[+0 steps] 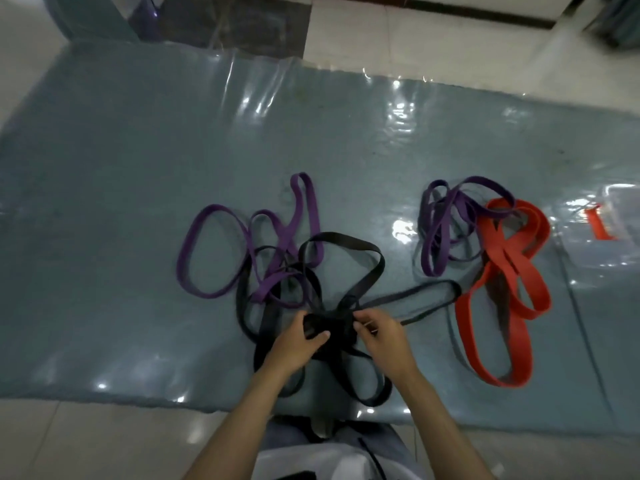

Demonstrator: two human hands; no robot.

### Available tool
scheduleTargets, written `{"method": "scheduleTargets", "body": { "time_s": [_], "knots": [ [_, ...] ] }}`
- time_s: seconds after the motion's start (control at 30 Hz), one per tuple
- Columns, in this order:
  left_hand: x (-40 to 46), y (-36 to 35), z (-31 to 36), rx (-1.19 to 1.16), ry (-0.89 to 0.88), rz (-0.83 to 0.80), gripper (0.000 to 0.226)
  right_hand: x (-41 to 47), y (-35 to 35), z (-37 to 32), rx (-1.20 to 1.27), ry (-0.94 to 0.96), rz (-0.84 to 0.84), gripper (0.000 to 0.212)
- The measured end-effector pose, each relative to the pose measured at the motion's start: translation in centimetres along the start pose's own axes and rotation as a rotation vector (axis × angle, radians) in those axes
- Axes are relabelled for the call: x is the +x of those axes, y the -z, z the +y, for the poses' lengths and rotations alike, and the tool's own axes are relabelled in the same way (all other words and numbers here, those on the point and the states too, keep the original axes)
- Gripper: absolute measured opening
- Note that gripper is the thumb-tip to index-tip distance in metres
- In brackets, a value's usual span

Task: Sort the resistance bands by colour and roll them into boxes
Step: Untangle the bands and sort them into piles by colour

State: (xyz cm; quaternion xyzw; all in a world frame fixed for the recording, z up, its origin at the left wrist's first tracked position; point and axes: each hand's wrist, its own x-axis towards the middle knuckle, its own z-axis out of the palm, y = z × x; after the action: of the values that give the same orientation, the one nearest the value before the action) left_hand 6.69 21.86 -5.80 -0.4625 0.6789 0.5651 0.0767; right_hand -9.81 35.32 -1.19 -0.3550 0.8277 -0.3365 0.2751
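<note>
Head cam is looking straight down at the black bands point(313, 327), which are sitting in the lower middle of the frame on a shiny blue-grey mat point(121, 202), bunched into a dark wad with loops flopping out toward the top and bottom, and one long loop is trailing off to the right. Both hands are working on that wad: the left hand point(298, 341) is curling its fingers round the bundle with the thumb lying across the front, and the right hand point(379, 329) is pinching a strand of black band at the right side of the wad, fingers bent in tight.

Just up and left of the black pile, the loose purple bands point(249, 244) are sprawling in big loops and overlapping the black ones a bit. Over in the right middle another bunch of purple bands point(446, 223) is lying tangled, touching the red bands point(498, 289), which are stretching down toward the lower right.

At the far right edge a clear plastic box point(613, 233) with something red inside is sitting on the mat; it's too blurry to tell more. White tiled floor point(415, 43) is showing round the mat
</note>
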Motion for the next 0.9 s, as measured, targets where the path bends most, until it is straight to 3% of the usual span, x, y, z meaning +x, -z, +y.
{"method": "scheduleTargets", "body": {
  "time_s": [0.1, 0.17, 0.3, 0.47, 0.53, 0.63, 0.7, 0.8, 0.9],
  "knots": [
    [0.3, -0.3, -0.5, 0.052, -0.034, 0.017, 0.062, -1.0, -1.7, -1.9, 0.139, -0.019, -0.173, 0.013],
    [0.4, -0.4, -0.7, 0.147, -0.073, 0.055, 0.061, -1.8, -3.1, -2.8, 0.098, 0.031, -0.222, 0.017],
    [0.4, 0.9, -0.3, 0.208, -0.094, 0.186, 0.043, -2.4, -3.2, -2.3, 0.034, -0.074, -0.012, 0.023],
    [-0.3, 3.9, 0.1, 0.186, -0.094, -0.012, 0.032, -1.6, -1.6, -0.8, -0.219, -0.213, 0.253, 0.043],
    [-0.5, 4.9, -0.2, 0.207, -0.123, 0.100, 0.037, -1.4, -2.4, -1.2, -0.294, -0.171, 0.285, 0.053],
    [-0.2, 6.5, -0.4, 0.148, -0.202, 0.445, 0.017, -0.9, -3.9, -2.0, -0.313, -0.122, 0.210, 0.059],
    [0.2, 7.6, -0.4, 0.185, -0.204, 0.531, 0.030, -0.6, -4.6, -1.8, -0.316, -0.133, 0.044, 0.058],
    [0.8, 8.3, -0.2, 0.363, -0.148, 0.545, 0.068, -0.8, -5.3, -0.7, -0.378, -0.146, -0.195, 0.060],
    [1.6, 8.9, 0.1, 0.427, -0.080, 0.498, 0.093, -1.1, -5.0, 0.2, -0.357, -0.137, -0.193, 0.058]
  ]
}}
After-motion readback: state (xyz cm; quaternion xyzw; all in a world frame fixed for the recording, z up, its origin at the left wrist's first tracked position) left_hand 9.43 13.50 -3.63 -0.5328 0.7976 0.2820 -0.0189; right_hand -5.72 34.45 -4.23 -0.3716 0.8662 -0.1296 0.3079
